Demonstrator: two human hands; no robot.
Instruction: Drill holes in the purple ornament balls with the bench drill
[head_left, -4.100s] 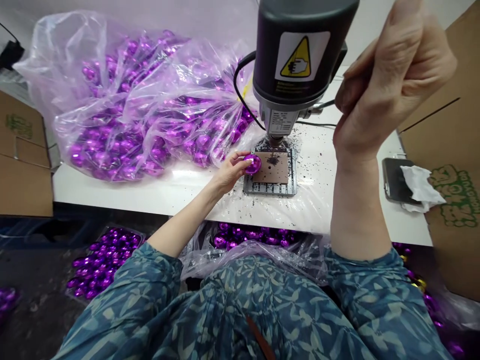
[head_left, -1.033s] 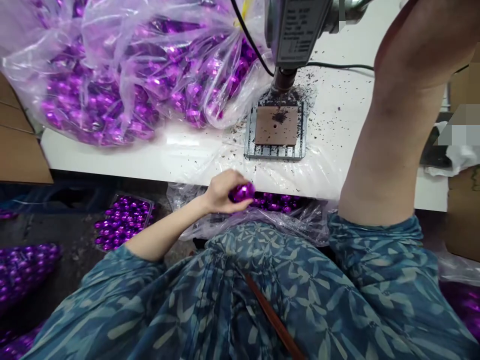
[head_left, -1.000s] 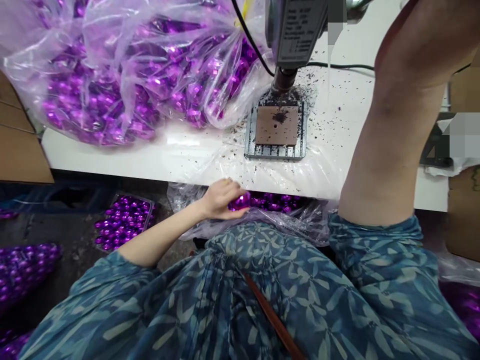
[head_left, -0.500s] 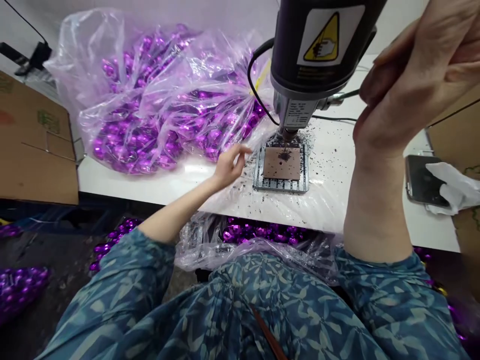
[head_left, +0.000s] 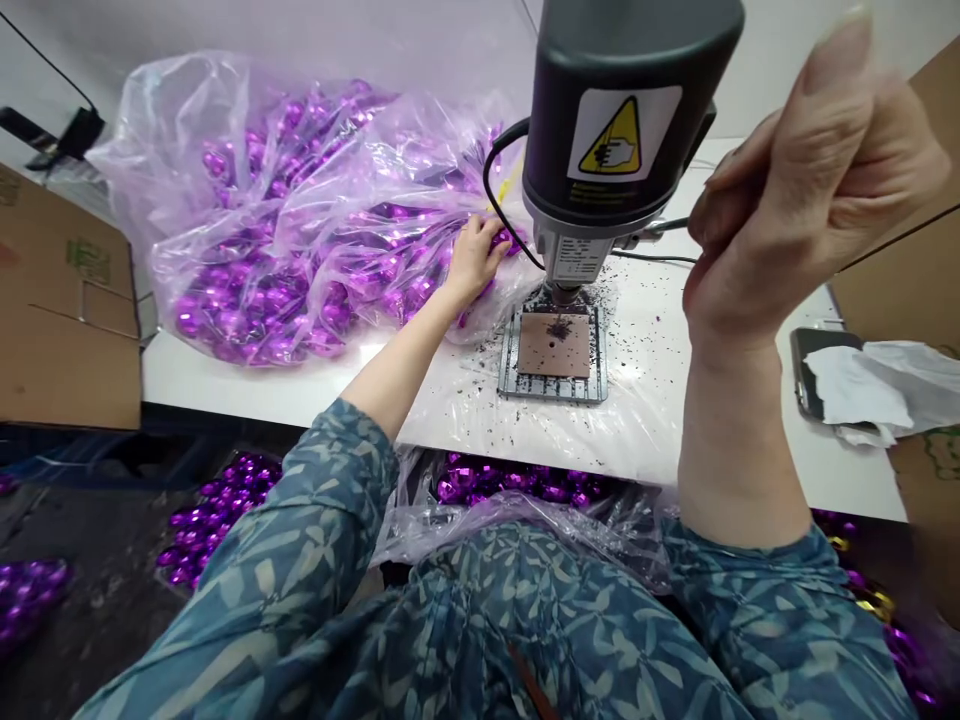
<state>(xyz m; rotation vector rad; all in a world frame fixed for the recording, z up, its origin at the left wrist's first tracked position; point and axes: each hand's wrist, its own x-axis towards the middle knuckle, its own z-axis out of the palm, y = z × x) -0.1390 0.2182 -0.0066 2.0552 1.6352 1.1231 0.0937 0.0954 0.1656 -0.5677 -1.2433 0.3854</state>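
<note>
My left hand (head_left: 474, 262) reaches into the mouth of a clear plastic bag (head_left: 187, 90) full of shiny purple faceted balls. Its fingers and thumb curl around a purple ball (head_left: 511, 242) there; the fingertips are partly hidden. High on the right, my right hand (head_left: 810, 190) is closed around the end of the feed lever (head_left: 671, 225) of a small black drill press (head_left: 622, 60). Below the drill head, a brown board (head_left: 555, 357) with a small hole lies on the slotted metal base (head_left: 551, 390), with dark shavings on it. No ball is on the board.
More purple balls (head_left: 517, 482) lie in a plastic-lined container under the table's front edge. A tray of balls (head_left: 217, 505) is on the floor at left. Cardboard boxes (head_left: 67, 300) flank the white table (head_left: 637, 430). A phone (head_left: 814, 360) with crumpled tissue lies at right.
My left hand took a purple ball from the board down to the container below the table and let it go there. It then rose to the bag's mouth. My right hand stays at the lever.
</note>
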